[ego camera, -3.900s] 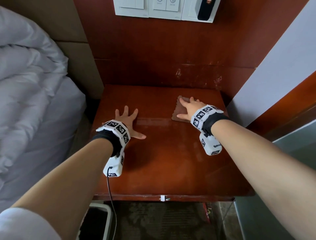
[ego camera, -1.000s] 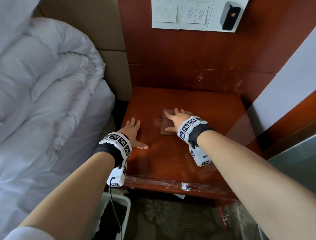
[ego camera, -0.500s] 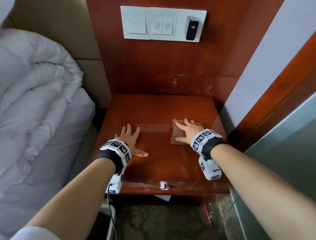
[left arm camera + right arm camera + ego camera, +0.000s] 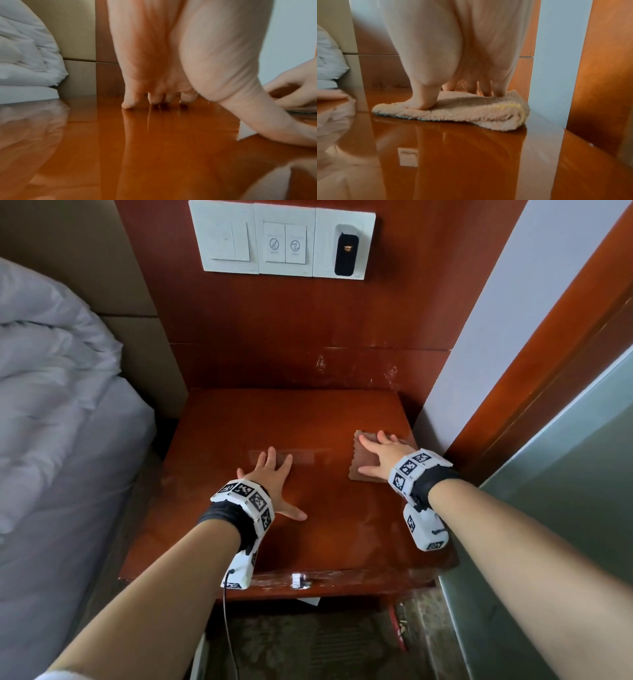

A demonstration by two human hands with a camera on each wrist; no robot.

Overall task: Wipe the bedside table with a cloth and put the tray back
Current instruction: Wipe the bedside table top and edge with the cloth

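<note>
Right hand (image 4: 382,457), fingers spread flat, presses the folded fluffy beige cloth (image 4: 471,112) for wiping; left hand (image 4: 270,481), fingers splayed, braces on the glossy reddish-brown wooden tabletop (image 4: 342,525).

The head camera looks steeply down from above at the bedside table (image 4: 342,419). Each wrist camera sits low, just above that glossy tabletop, looking forward along its hand toward the back wall. All three views share the tabletop.
</note>
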